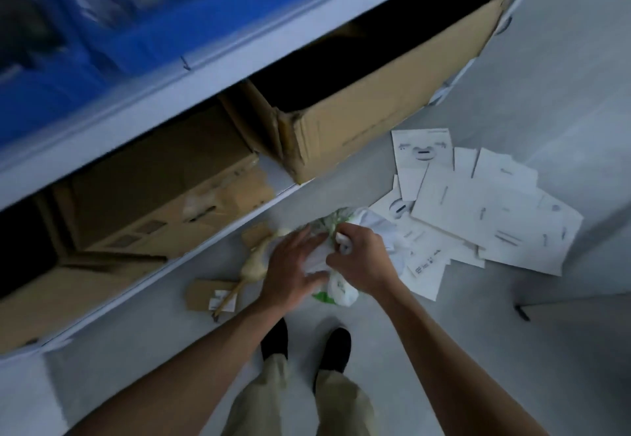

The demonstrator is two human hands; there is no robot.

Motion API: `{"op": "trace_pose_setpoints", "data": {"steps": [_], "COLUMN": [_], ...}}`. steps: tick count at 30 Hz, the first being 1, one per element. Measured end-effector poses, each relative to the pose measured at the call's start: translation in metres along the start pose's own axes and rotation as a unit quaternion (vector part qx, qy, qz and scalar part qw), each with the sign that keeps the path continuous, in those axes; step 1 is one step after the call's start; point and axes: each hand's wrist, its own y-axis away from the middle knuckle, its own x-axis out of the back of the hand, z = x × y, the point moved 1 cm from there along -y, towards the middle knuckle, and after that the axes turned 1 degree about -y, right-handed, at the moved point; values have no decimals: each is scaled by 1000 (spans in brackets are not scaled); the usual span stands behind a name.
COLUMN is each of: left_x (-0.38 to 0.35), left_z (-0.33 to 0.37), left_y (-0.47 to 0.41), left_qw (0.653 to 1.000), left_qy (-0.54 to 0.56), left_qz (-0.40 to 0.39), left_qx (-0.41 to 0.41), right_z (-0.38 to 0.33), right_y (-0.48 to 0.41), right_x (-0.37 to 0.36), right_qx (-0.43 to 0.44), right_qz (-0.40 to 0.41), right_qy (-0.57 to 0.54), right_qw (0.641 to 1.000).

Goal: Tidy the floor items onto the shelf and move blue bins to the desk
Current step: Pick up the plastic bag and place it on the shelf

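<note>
A person's right hand (362, 258) pinches a crumpled plastic bag (338, 290) on the floor; the left hand (293, 264) presses it, fingers spread. The thin bag may slip free when lifted.

Cardboard boxes (375, 100) crowd the lower shelf (278, 176), seemingly to its front edge; scattered papers (478, 210) cover the floor (512, 350) rightward; near floor bare.

Counting two bare hands, left hand (293, 264) and right hand (362, 258); one crumpled white-and-green plastic bag (341, 290); three brown cardboard boxes (375, 118) sitting on one grey metal shelf (218, 77); two black shoes (275, 336). Leaving uncounted the blurring blue plastic bins (170, 36) and the overlapping flat white cardboard sheets (478, 210).
</note>
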Motion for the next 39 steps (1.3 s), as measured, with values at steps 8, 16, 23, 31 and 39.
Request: {"op": "trace_pose_setpoints", "data": {"steps": [8,16,23,31,39], "left_x": [163,298,422,586,666], "left_z": [78,46,-20,-117,-232], "left_y": [125,238,312,361,345], "left_qw": [983,952,915,900,899], "left_qy": [74,-1,-7,-30,-14], "left_qz": [165,304,390,409,397], "left_qx": [30,42,104,147,184], "right_z": [-186,-325,-445,-591,-686], "right_y": [110,162,188,192,148], "right_x": [43,-21,-132,-265,-347], "right_qx": [169,308,297,249,295], "right_qz": [-113,-242,-282,-227,-159], "right_qy": [43,76,-48,-159,-82], "right_qw": [978,917,911,928,939]}}
